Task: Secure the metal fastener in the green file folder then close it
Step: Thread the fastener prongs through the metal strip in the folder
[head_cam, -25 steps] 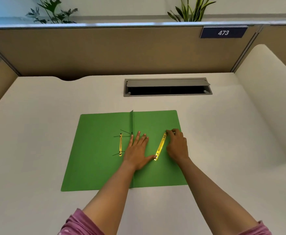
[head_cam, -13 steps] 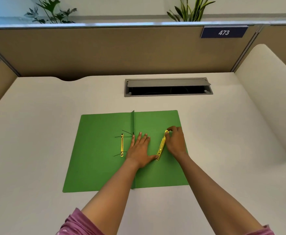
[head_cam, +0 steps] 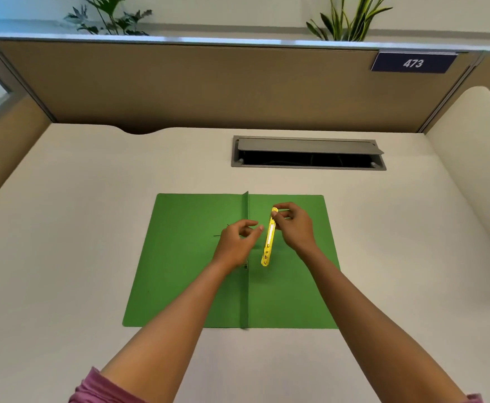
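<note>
The green file folder (head_cam: pixel 185 271) lies open and flat on the desk, its spine fold running up the middle. My right hand (head_cam: pixel 294 228) pinches the top end of a gold metal fastener bar (head_cam: pixel 268 242) and holds it lifted above the right leaf, near the spine. My left hand (head_cam: pixel 236 242) hovers over the spine with fingers loosely curled and nothing in them, just left of the bar. It hides the other gold fastener piece on the left leaf; only thin dark prongs (head_cam: pixel 220 234) show beside it.
A grey cable hatch (head_cam: pixel 307 154) with a raised lid is set into the white desk (head_cam: pixel 78 228) behind the folder. Tan partition walls (head_cam: pixel 180 88) enclose the desk at the back and sides. A curved white panel (head_cam: pixel 476 158) stands at the right.
My right hand has lifted the gold bar off the right leaf and turned it nearly upright. My left hand rose from lying flat on the folder and curled its fingers.
</note>
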Motion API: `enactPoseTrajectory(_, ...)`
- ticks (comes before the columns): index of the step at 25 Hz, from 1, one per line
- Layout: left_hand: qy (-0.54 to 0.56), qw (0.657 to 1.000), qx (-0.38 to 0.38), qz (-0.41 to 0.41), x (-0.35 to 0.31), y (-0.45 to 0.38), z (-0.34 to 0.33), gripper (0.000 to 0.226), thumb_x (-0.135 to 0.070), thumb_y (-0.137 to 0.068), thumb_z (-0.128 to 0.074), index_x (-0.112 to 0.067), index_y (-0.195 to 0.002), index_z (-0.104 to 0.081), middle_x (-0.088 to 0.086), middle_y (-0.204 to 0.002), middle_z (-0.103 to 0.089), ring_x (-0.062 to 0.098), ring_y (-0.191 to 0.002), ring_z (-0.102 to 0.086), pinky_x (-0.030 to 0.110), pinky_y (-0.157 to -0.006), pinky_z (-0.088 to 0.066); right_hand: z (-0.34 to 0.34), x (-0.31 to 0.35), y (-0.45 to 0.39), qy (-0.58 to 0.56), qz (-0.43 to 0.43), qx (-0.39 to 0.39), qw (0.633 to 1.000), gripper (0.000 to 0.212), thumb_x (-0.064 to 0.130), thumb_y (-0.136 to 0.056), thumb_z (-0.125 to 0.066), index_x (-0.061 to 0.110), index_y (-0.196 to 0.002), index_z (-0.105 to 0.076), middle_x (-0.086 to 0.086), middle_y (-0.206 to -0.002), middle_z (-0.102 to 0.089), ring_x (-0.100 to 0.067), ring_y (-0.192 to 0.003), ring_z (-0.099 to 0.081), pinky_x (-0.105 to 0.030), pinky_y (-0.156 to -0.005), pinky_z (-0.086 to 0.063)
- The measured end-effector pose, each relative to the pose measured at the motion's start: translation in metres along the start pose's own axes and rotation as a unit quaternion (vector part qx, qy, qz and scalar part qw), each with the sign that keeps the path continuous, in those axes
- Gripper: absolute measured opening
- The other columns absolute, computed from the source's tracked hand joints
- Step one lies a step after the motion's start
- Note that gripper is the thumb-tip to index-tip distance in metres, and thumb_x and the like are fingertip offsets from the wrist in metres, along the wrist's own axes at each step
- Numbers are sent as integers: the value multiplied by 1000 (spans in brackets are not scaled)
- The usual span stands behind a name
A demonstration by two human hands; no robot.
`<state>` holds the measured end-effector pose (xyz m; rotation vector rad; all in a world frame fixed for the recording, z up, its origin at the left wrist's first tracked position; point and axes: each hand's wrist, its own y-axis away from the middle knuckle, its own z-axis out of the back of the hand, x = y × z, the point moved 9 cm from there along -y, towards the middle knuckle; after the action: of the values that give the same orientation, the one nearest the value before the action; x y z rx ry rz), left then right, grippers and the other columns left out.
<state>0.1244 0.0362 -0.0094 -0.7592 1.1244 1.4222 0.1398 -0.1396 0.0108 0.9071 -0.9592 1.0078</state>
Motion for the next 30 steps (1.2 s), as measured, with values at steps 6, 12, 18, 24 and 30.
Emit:
enactPoseTrajectory(6,175,978,-24,115,28,-1,29,24,-32,-90,-69,-11,-82,-79,-4,-68,-73,-1,-58,-65,24,-67,-47,-54,25,0,-17,10,59,998,18,13,-88,-68,9,-107,-69,-11,-86,-73,-25,-76,-73,-35,-79,-60)
enactPoseTrajectory(12,194,962,17,194,56,7,40,18,-32,-84,-75,-16,-77,-78,-2,-81,-77,13,-77,-62,27,-72,-37,-79,26,-1,32,16,67,997,19,15,-87,-70,11,-106,-70,-11,-86,-73,-10,-62,-65,-19,-63,-52)
enactPoseTrajectory(18,240,948,50,202,61,0,37,12,-16,-82,-78,-5,-83,-77,5,-83,-76,16,-82,-63,34,-89,-45,-86,17,-4,26,6,63,998,19,14,-86,-71,7,-105,-71,-15,-86,-74,-15,-61,-64,-27,-67,-53)
enactPoseTrajectory(24,260,940,56,214,67,-3,34,4,-11,-80,-77,-9,-78,-77,0,-79,-77,16,-88,-62,34,-90,-42,-88,11,-4,-4,7,79,997,22,17,-95,-60,4,-110,-69,-16,-96,-74,-13,-71,-67,-17,-66,-57)
enactPoseTrajectory(30,286,931,45,223,72,-4,33,5,-9,-82,-75,-8,-78,-75,1,-78,-75,16,-87,-60,34,-91,-42,-92,1,9,132,88,93,983,22,11,-94,-59,7,-111,-72,-7,-106,-75,-10,-89,-64,-7,-76,-44)
